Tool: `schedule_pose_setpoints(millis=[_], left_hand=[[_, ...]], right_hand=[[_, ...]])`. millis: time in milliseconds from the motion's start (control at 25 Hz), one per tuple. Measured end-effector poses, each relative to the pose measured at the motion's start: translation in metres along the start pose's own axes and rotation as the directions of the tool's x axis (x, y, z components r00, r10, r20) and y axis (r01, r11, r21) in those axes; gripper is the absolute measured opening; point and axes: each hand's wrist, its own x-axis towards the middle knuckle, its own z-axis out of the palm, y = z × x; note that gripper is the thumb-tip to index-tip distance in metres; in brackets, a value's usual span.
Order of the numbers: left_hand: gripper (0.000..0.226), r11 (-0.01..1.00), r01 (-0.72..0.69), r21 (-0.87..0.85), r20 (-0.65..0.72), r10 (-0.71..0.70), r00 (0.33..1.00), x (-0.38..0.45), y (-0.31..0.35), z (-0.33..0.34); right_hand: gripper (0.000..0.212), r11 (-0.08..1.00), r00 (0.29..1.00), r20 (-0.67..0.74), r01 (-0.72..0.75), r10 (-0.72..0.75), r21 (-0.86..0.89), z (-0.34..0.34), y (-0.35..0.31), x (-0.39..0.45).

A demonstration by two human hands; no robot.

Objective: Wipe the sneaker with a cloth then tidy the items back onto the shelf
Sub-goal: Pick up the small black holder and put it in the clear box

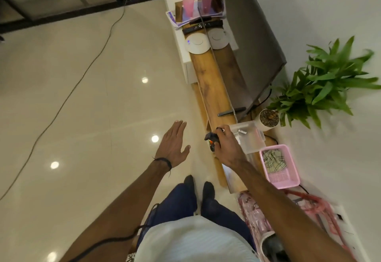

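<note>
Down at the bottom, two forearms are reaching out over a pale shirt and dark trousers. Left hand (174, 145) is hovering above the glossy floor (82, 97), fingers stretched straight and slack, gripping nothing at all. Right hand (225, 145) is doing the work: its fingers are curling round a small dark object (211, 137) with a flash of colour on it, too small to name, and holding it at the near edge of the long wooden shelf (212, 88).

That shelf is running straight away from the person, long axis pointing up the view, with a clear plastic box (250, 136) just beside the right hand and a pink basket (278, 166) nearer in, a checked cloth (275, 159) lying inside it. So the cloth appears to be put away already.

No sneaker is showing that I can make out. Judging by this, it is the tidying stage, and the right hand is plainly the nearer one, with the shelf surface lying just ahead and to its right. A short forward placement looks likely.
</note>
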Motion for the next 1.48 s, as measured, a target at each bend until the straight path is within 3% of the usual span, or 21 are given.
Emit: schedule_pose_setpoints(millis=[200, 400, 640, 960, 1160, 1320, 1480], left_hand=[[0.085, 0.999, -0.048, -0.010, 0.078, 0.049, 0.996, 0.030, -0.009, -0.001], [0.085, 0.970, -0.244, 0.013, 0.194, 0.237, 0.952, 0.091, -0.034, -0.006], [0.082, 0.822, -0.569, 0.002, 0.392, 0.523, 0.757, 0.162, -0.100, -0.036], [0.081, 0.555, -0.832, -0.016, 0.548, 0.701, 0.457, 0.229, -0.144, -0.048], [0.082, 0.518, -0.855, -0.011, 0.567, 0.708, 0.421, 0.238, -0.155, -0.028], [0.082, 0.503, -0.864, -0.015, 0.617, 0.684, 0.388, 0.242, -0.167, 0.025], [0.082, 0.419, -0.908, -0.006, 0.659, 0.685, 0.312, 0.261, -0.188, 0.098]], right_hand=[[0.042, 0.994, 0.994, -0.027, -0.108, 0.109, 0.026, 0.012, -0.002, 0.013], [0.047, 0.957, 0.954, -0.079, -0.287, 0.290, 0.044, 0.040, -0.021, 0.038], [0.034, 0.855, 0.840, -0.167, -0.493, 0.516, 0.160, 0.088, -0.092, 0.059], [0.028, 0.646, 0.627, -0.205, -0.637, 0.751, 0.421, 0.150, -0.138, 0.077], [0.030, 0.578, 0.574, -0.172, -0.663, 0.801, 0.476, 0.183, -0.135, 0.085], [0.031, 0.529, 0.532, -0.152, -0.686, 0.833, 0.499, 0.227, -0.110, 0.094], [0.030, 0.550, 0.557, -0.144, -0.682, 0.818, 0.482, 0.278, -0.060, 0.123]])
